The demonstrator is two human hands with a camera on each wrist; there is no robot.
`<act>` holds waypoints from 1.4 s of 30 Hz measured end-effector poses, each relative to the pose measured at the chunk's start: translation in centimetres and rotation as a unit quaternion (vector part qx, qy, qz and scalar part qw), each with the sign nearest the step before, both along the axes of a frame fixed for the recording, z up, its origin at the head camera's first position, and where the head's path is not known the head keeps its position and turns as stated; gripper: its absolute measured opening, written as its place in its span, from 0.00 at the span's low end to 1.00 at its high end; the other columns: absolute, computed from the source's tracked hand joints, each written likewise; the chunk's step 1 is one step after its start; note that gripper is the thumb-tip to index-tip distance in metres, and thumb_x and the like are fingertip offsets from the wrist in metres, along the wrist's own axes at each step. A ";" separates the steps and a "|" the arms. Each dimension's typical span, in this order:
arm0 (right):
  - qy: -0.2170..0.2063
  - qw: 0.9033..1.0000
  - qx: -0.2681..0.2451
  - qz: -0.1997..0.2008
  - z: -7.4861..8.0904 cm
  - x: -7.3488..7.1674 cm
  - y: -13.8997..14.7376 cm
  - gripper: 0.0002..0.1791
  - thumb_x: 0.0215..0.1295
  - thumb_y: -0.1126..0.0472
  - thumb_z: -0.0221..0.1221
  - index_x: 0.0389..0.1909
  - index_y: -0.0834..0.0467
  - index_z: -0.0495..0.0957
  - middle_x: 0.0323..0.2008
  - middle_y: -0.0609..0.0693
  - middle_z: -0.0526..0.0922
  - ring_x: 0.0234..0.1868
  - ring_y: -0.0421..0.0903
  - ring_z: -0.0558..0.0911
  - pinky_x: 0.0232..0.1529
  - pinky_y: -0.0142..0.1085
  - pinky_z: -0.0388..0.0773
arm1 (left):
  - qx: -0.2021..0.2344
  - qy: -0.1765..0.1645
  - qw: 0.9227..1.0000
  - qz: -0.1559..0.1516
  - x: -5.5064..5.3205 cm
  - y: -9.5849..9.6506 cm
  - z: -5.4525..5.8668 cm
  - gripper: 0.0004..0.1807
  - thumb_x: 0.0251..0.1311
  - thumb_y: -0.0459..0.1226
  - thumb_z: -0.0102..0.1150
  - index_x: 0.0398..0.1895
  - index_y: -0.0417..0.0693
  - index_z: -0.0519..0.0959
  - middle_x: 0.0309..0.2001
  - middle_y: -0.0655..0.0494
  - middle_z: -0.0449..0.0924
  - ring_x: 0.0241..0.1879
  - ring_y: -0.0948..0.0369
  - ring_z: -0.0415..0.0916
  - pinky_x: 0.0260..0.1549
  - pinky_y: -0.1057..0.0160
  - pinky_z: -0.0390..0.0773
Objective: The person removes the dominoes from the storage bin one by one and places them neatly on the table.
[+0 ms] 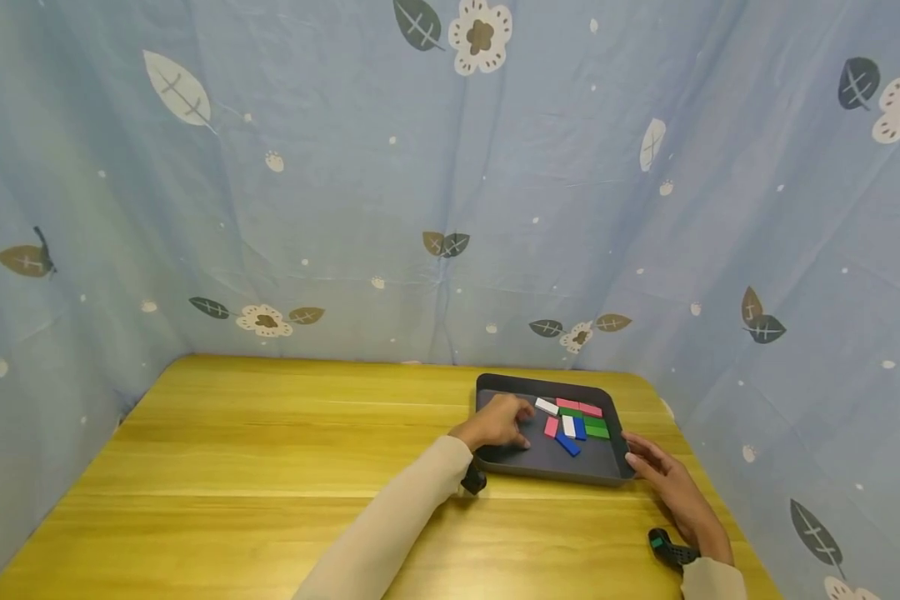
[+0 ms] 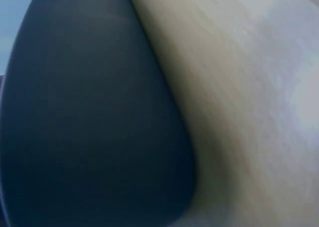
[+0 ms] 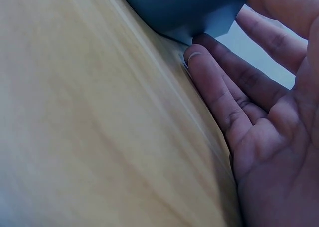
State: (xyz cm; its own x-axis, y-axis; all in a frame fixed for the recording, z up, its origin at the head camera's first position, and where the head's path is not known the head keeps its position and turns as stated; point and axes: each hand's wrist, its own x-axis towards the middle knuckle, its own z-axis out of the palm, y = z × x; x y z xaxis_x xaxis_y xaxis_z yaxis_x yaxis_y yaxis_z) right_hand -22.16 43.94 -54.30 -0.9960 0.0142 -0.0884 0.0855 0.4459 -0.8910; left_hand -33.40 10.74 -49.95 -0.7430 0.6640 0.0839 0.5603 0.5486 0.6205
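A dark grey tray (image 1: 555, 473) sits toward the right of the table in the head view. Several small flat blocks lie grouped in its right half: a white block (image 1: 547, 406), a pink block (image 1: 551, 427), a blue block (image 1: 567, 445) and a green block (image 1: 596, 427) among them. Over the tray's left half is my left hand (image 1: 499, 419), fingers bent loosely, thumb apart, nothing seen between them. My right hand (image 1: 671, 479) holds the tray's right edge, thumb and fingertips at the rim. In the right wrist view its lower fingers (image 3: 214, 87) extend close along the table.
The yellow wooden table (image 1: 270, 467) stretches left and in front of the tray. Behind and at both sides hangs a blue patterned curtain (image 1: 345, 208). A black wrist device (image 1: 671, 548) is on the right wrist. One dark smooth shape (image 2: 94, 112) fills much of the left wrist view.
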 end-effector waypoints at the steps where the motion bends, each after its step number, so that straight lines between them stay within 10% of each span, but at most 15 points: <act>1: 0.001 1.000 0.001 -0.002 0.0 0.0 0.1 0.37 0.77 0.40 0.55 0.80 0.51 0.61 0.73 0.57 0.66 0.57 0.29 0.72 0.53 0.24 0.72 | -0.002 0.001 1.000 0.000 0.0 0.2 -0.1 0.27 0.52 0.36 0.81 0.56 0.42 0.83 0.48 0.49 0.85 0.43 0.62 0.82 0.47 0.67 0.78; 10: 0.002 1.000 0.004 -0.004 -0.2 -0.2 0.0 0.37 0.76 0.39 0.56 0.79 0.49 0.62 0.72 0.56 0.68 0.66 0.48 0.70 0.58 0.34 0.73 | -0.017 0.007 1.000 -0.016 -0.3 2.0 -0.7 0.28 0.58 0.39 0.77 0.62 0.46 0.80 0.44 0.53 0.82 0.44 0.61 0.78 0.48 0.65 0.77; 19: 0.004 1.000 -0.015 -0.009 -0.4 -0.3 -0.2 0.36 0.75 0.40 0.57 0.78 0.49 0.64 0.72 0.56 0.68 0.66 0.49 0.71 0.56 0.30 0.73 | -0.018 0.008 1.000 -0.012 0.0 3.2 -0.7 0.29 0.60 0.37 0.75 0.64 0.43 0.78 0.39 0.55 0.81 0.38 0.64 0.75 0.45 0.66 0.76; 31: 0.005 1.000 -0.017 -0.006 -0.3 -0.3 0.2 0.36 0.75 0.40 0.57 0.78 0.47 0.63 0.72 0.56 0.68 0.71 0.57 0.67 0.66 0.49 0.69 | -0.056 0.012 0.998 0.019 -0.1 4.1 -0.9 0.26 0.62 0.41 0.73 0.64 0.48 0.80 0.39 0.58 0.80 0.40 0.63 0.75 0.47 0.62 0.77; 42: 0.006 1.000 -0.021 -0.010 -0.4 -0.2 0.2 0.35 0.74 0.41 0.59 0.77 0.47 0.65 0.71 0.55 0.70 0.70 0.55 0.69 0.58 0.32 0.72 | -0.056 -0.009 0.998 0.028 -0.1 4.3 -0.9 0.27 0.62 0.43 0.74 0.63 0.48 0.80 0.44 0.55 0.84 0.46 0.59 0.80 0.49 0.56 0.79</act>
State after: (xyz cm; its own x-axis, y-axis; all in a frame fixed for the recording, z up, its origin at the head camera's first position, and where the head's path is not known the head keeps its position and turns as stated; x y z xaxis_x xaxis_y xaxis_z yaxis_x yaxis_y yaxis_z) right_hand -22.41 44.17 -54.65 -0.9966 0.0301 -0.0773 0.0828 0.4063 -0.9100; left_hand -33.55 15.05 -50.89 -0.7797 0.6262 -0.0017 0.5168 0.6450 0.5630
